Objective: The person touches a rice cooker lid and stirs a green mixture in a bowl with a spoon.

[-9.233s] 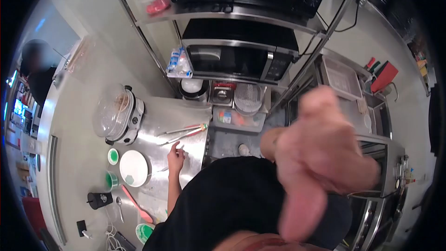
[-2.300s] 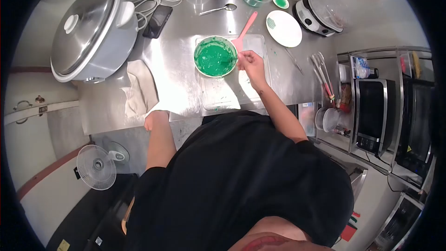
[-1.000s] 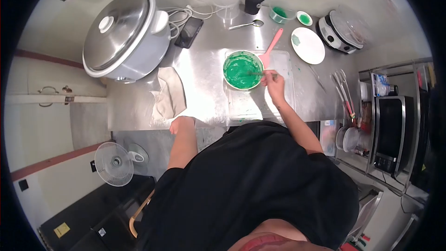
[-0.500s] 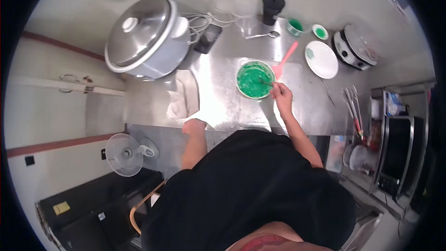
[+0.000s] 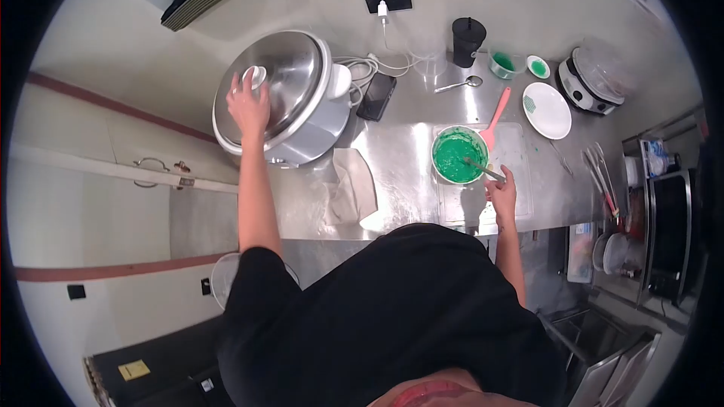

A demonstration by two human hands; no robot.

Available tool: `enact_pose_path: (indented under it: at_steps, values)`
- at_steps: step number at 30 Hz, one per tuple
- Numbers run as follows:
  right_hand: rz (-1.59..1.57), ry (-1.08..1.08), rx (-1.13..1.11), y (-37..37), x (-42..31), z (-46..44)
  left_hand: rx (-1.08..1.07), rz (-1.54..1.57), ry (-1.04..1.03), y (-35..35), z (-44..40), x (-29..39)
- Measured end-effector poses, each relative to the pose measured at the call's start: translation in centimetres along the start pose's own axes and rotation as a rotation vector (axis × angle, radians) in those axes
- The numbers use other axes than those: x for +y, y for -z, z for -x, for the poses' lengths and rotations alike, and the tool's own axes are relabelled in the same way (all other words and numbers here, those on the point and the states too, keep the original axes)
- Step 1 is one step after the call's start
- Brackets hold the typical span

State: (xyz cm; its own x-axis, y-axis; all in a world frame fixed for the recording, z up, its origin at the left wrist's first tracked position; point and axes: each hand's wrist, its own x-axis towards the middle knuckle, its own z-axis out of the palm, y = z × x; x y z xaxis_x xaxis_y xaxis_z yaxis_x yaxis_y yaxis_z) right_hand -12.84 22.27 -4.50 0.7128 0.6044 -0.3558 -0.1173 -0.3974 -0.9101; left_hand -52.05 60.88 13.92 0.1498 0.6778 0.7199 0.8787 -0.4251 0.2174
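My left hand (image 5: 249, 109) is at the white knob (image 5: 259, 75) on the metal lid (image 5: 290, 75) of a large white cooker (image 5: 313, 132), its fingers around the knob. The lid sits on the cooker. In my right hand (image 5: 501, 194) is the end of a thin utensil (image 5: 486, 170), whose other end dips into green mixture (image 5: 455, 154) in a round bowl (image 5: 445, 177). That bowl stands on a clear tray (image 5: 516, 152). Beside the bowl lies a pink spatula (image 5: 498, 117).
A beige cloth (image 5: 351, 188) and a phone (image 5: 377, 97) lie near the cooker. Along the back are a spoon (image 5: 460, 84), a black cup (image 5: 467, 41) and green-filled containers (image 5: 504, 65). To the right are a white plate (image 5: 549, 111), tongs (image 5: 601, 181) and a small appliance (image 5: 588, 87).
My left hand has moved from the table's front edge up to the lid's knob. My right hand still holds the utensil in the bowl. The view has shifted left.
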Motion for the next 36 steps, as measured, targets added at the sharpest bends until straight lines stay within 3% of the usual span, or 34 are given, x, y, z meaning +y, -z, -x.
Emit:
enact_pose_path:
  at_steps: [2, 3, 5, 9, 14, 17, 25, 36]
  values:
    - [0.135, 0.051, 0.059, 0.7, 1.5, 1.1, -0.197, -0.277, -0.040, -2.4, -2.8, -1.3]
    - [0.159, 0.100, 0.118, 1.2, 2.1, 2.0, -0.199, -0.255, -0.046, -3.6, -3.8, -2.5]
    - [0.160, 0.135, 0.238, 2.4, 2.5, 4.1, -0.449, -0.244, -0.028, -5.1, -5.6, -4.9]
    - [0.027, 0.046, 0.506, 4.2, 5.5, 8.9, -0.465, -0.144, -0.228, -5.9, -7.8, -7.4]
    - [0.009, -0.101, 0.575, 4.6, 8.0, 13.1, -0.381, 0.169, -0.350, -5.1, -12.6, -11.5]
    - [0.118, -0.101, 0.579, 4.9, 8.0, 12.7, -0.501, 0.321, -0.182, -1.5, -15.0, -11.2]
    - [0.321, 0.045, 0.559, 5.3, 6.6, 9.7, -0.356, 0.127, -0.349, -1.3, -13.7, -11.1]
    - [0.382, -0.003, 0.541, 6.2, 5.3, 9.6, -0.328, 0.010, -0.431, -5.6, -7.2, -7.9]
